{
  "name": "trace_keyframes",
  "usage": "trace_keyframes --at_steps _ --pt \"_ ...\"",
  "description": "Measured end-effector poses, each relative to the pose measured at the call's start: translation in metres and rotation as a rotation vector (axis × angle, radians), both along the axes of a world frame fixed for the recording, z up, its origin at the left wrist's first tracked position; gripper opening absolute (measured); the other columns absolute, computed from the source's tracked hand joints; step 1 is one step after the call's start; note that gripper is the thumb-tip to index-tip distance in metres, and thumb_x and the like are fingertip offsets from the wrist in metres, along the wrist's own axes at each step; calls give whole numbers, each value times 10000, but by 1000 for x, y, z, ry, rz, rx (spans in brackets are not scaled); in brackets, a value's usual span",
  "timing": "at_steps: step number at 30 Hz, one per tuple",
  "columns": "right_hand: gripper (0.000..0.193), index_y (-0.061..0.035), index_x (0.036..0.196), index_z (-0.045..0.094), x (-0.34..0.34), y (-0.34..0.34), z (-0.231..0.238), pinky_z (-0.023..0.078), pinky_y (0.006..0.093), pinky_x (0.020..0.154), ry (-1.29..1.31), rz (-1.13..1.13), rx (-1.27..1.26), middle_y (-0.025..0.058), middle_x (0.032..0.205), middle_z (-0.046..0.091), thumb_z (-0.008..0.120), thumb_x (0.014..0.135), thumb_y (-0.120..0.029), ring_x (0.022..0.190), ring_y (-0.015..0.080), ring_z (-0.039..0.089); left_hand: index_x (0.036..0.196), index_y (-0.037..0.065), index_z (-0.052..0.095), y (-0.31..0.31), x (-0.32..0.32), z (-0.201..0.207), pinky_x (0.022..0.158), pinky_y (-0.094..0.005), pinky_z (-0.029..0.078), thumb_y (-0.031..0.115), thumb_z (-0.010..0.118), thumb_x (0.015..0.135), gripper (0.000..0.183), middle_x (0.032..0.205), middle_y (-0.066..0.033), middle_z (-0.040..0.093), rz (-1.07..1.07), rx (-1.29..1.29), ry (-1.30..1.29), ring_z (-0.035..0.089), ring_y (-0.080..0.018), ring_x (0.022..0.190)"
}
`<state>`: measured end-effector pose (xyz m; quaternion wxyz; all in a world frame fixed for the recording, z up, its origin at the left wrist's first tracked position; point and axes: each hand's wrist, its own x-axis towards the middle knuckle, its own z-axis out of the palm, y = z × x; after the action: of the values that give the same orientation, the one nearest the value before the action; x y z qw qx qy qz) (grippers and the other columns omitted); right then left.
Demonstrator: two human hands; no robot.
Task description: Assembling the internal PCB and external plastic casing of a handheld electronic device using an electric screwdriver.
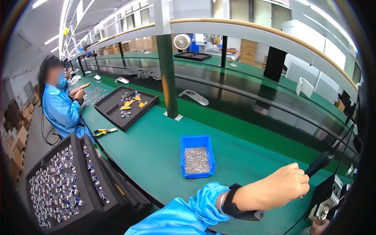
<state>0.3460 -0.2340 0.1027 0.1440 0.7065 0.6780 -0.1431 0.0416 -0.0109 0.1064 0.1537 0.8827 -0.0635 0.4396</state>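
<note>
left sleeve (176, 215), fingers (303, 188) beside handle (319, 163)

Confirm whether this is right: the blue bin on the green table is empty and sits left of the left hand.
Not empty: the head view shows the blue bin holding small grey pieces. It sits on the green table, left of the left hand.

Bin (196, 141) left of fixture (324, 207)

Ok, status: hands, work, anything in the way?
Left hand curled at black handle, grip hidden. Right hand mostly out of frame, at metal fixture. Blue bin stands apart from both.
</note>
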Motion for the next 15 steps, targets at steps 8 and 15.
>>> trace_keyframes --at_steps 8,15 --pt "439 -141 1263 334 -5 18 -26 471 457 756 1395 -576 407 132 1108 499 379 858 -303 948 251 544 765 56 593 1 -21 19 700 -332 374 44 620 613 154 832 -38 514 253 -147 -488 504 -227 796" --pt "410 -176 1260 293 -145 40 -181 463 392 828 1133 -399 531 108 1226 420 379 864 -243 1008 267 527 853 201 609 -10 -80 23 929 -422 290 338 591 761 165 1103 -75 441 304 87 -1348 430 -219 988"
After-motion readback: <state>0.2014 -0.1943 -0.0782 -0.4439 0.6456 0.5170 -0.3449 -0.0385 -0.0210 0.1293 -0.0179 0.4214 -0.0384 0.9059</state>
